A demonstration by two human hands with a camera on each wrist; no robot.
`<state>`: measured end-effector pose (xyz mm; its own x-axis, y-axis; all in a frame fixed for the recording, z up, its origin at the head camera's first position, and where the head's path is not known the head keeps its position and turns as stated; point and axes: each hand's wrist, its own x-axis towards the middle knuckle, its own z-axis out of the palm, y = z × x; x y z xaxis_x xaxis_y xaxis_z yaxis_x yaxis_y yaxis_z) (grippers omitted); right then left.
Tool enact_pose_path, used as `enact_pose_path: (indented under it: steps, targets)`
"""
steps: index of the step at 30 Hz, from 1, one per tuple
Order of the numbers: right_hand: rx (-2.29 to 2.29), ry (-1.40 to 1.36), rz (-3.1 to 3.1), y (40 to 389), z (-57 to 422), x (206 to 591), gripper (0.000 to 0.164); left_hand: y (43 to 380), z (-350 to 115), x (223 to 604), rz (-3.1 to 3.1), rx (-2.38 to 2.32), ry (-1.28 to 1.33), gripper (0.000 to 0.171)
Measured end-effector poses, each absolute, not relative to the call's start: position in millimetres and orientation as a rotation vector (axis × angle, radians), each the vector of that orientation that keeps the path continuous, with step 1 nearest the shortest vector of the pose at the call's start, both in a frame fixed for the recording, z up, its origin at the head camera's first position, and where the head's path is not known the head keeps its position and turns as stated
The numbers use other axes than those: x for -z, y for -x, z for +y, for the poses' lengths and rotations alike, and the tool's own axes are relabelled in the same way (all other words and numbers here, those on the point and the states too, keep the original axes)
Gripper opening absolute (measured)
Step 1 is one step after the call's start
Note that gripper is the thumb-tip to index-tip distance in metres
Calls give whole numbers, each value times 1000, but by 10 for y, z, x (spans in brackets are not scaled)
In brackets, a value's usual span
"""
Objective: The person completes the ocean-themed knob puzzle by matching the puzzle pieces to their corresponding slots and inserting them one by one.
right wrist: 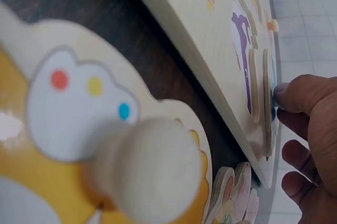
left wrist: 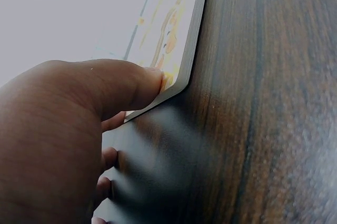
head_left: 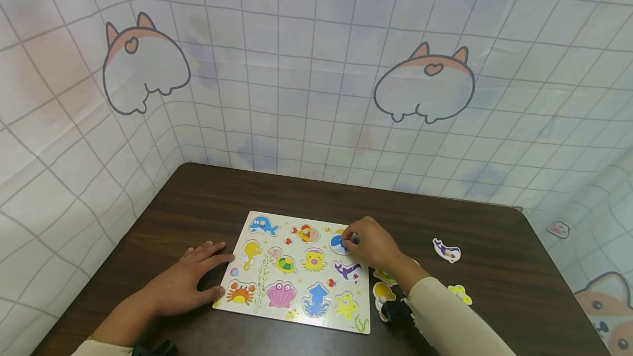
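Knobbed sea-animal puzzle board (head_left: 364, 295) flat on desk (head_left: 222, 191). R hand (head_left: 373, 243) at its top-R corner: thumb + finger pinching blue whale piece (head_left: 338, 244) at the top-R slot, other fingers bent in (R wrist view). Piece edge seems proud of the board face there, so prob. not flush; can't tell for sure. L hand (head_left: 185, 279) at board's L edge: fingers spread, nothing pinched, thumb touching near bottom-L corner, prob. bracing.

Progress (judged): early, approx. 2 of 11 in + 1 in hand. Dolphin piece (head_left: 264, 228) & fish piece (head_left: 304, 236), top row, show knobs, look seated. No knobs seen at seahorse slot (head_left: 251, 254), turtle slot (head_left: 285, 264), octopus slot (head_left: 314, 260), purple whale slot (head_left: 348, 273), crab slot (head_left: 240, 293), shell slot (head_left: 281, 294), squid slot (head_left: 316, 302), starfish slot (head_left: 347, 306); these 8 look unfilled, printed pics only.

Not in slots: loose purple whale piece (head_left: 447, 251) on desk, well R of board; loose starfish piece (head_left: 460, 293), same side, nearer person. More pcs. just beside board's R edge, partly under R forearm, incl. knobbed yellow piece (head_left: 382, 291), type unclear; total count can't tell.

Bkgd: grid curtain (head_left: 306, 70) w/ corgi prints.
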<state>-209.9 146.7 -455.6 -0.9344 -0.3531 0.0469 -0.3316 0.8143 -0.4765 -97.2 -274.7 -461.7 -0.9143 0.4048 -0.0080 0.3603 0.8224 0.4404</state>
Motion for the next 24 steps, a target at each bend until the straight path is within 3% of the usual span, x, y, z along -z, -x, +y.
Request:
enact_pose_path:
  steps: [24]
  targets:
    - [707, 579, 2964, 2072, 1561, 4528, 8, 989, -2752, 4634, 2888, -672, -602, 65]
